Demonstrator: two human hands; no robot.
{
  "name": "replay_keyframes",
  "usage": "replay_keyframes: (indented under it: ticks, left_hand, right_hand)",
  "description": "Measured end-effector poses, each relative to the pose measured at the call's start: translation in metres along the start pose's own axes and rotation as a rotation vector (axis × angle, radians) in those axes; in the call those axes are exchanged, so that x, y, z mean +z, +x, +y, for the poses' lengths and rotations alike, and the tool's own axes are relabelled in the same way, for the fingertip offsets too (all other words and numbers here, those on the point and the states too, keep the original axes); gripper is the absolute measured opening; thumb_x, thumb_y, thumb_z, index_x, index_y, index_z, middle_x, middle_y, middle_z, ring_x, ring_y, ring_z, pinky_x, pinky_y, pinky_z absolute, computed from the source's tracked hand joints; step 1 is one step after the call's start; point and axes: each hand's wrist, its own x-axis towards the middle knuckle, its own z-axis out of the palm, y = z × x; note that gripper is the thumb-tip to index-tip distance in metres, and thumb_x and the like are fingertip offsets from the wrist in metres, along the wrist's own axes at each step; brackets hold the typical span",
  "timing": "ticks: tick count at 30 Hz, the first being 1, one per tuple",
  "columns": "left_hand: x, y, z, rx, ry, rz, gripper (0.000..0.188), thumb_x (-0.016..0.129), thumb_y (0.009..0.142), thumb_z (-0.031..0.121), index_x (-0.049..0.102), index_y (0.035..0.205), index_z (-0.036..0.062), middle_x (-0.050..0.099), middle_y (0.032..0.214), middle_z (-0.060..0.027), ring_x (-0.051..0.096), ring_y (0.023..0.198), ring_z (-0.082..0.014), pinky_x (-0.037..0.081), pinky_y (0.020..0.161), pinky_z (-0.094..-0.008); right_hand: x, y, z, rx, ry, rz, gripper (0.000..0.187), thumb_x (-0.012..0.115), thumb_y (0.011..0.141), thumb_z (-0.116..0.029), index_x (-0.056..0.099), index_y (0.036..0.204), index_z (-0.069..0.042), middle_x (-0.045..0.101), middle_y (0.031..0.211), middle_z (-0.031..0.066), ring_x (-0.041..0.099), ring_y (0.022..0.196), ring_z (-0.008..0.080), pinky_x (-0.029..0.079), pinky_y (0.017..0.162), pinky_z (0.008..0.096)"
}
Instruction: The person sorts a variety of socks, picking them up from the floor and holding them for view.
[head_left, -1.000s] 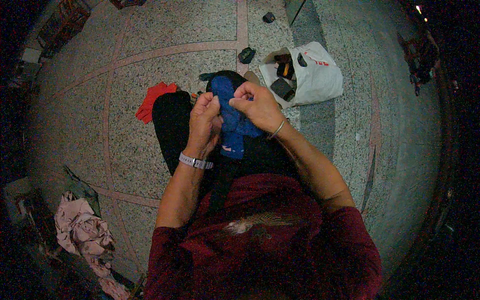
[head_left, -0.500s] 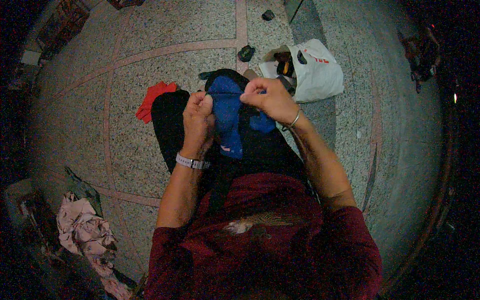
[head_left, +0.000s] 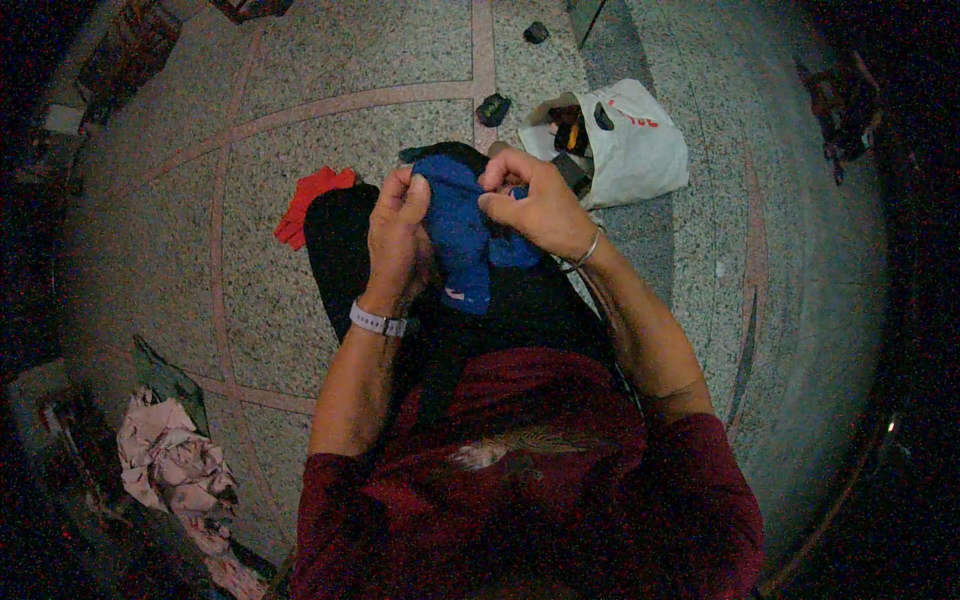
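Observation:
I sit on a speckled stone floor with my legs in black trousers stretched out ahead. Both hands hold up a small blue cloth [head_left: 462,240] over my lap. My left hand [head_left: 398,232], with a pale wristband, pinches the cloth's upper left edge. My right hand [head_left: 530,205], with a thin bangle, grips its upper right edge, fingers curled around the fabric. The cloth hangs down between the hands toward my lap.
A red cloth [head_left: 310,202] lies on the floor left of my legs. A white plastic bag [head_left: 640,150] with dark items stands at the right front. Two small dark objects [head_left: 492,108] lie farther ahead. Crumpled pink fabric [head_left: 175,470] sits at lower left.
Both hands have shifted slightly along the blue cloth's top edge and drawn a little closer to me; the cloth stays held over my lap.

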Motion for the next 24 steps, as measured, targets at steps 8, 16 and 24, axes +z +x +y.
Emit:
replay_keyframes:
  ticks: [8, 16, 24]
  left_hand:
    - [0.003, 0.001, -0.006, 0.152, 0.167, -0.04, 0.019, 0.053, 0.096, 0.016, 0.056, 0.11, 0.0041, 0.06, 0.098, -0.0019, 0.056, 0.086, -0.0086, 0.047, 0.076, -0.0241]
    - [0.007, -0.002, -0.008, 0.217, 0.399, 0.096, 0.014, 0.054, 0.095, 0.017, 0.058, 0.098, 0.0041, 0.056, 0.085, 0.0038, 0.049, 0.075, -0.0042, 0.042, 0.066, -0.0201]
    - [0.02, 0.004, 0.0, 0.327, 0.572, 0.129, 0.017, 0.056, 0.094, 0.021, 0.058, 0.094, 0.0044, 0.054, 0.08, 0.0043, 0.047, 0.071, -0.0038, 0.04, 0.061, -0.02]
  right_hand:
    - [0.004, 0.009, -0.007, 0.175, 0.123, 0.03, 0.019, 0.063, 0.089, -0.023, 0.062, 0.092, -0.004, 0.057, 0.074, -0.0026, 0.049, 0.064, 0.0062, 0.041, 0.057, 0.0233]
    - [0.001, 0.007, -0.005, 0.2, 0.057, 0.067, 0.016, 0.059, 0.091, -0.02, 0.062, 0.095, -0.005, 0.053, 0.07, -0.005, 0.046, 0.057, 0.0043, 0.038, 0.051, 0.0219]
    - [-0.003, 0.011, -0.007, 0.191, 0.197, 0.045, 0.028, 0.059, 0.09, -0.026, 0.063, 0.103, -0.002, 0.064, 0.075, 0.0065, 0.058, 0.061, 0.0134, 0.048, 0.058, 0.0298]
